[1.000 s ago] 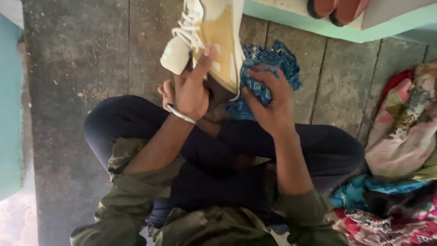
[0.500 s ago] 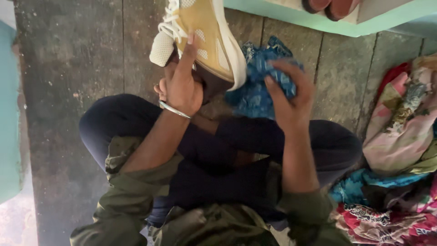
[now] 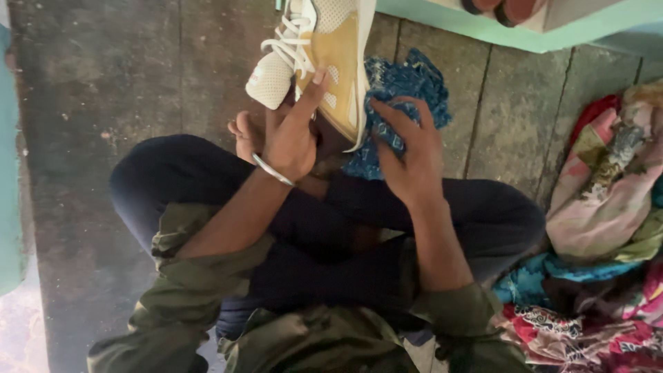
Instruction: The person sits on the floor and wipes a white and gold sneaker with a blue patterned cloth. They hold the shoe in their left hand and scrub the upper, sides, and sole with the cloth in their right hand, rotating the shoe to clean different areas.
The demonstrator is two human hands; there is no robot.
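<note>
The left hand [image 3: 290,138] holds a shoe [image 3: 324,62] up over the person's crossed legs, its grip closed on the heel end: the palm and curled fingers sit under the dark opening, and one finger lies stretched along the tan side panel. The shoe tilts away from that grip, toe toward the top of the view, white laces [image 3: 290,45] and mesh tongue on the far-left side of the hand, white sole edge on the side facing the other hand. The right hand [image 3: 407,159] is just beside the sole, its grip bunched on a blue patterned cloth [image 3: 407,83]; the fingers press the cloth against the sole edge, and the loose rest of the cloth spills beyond the fingertips onto the floor [image 3: 124,76]. A metal bangle [image 3: 273,170] rings the left wrist just below the grip. Farther out from the right hand, a heap of mixed coloured fabric [image 3: 608,200] lies on the floor, well apart from both hands.
</note>
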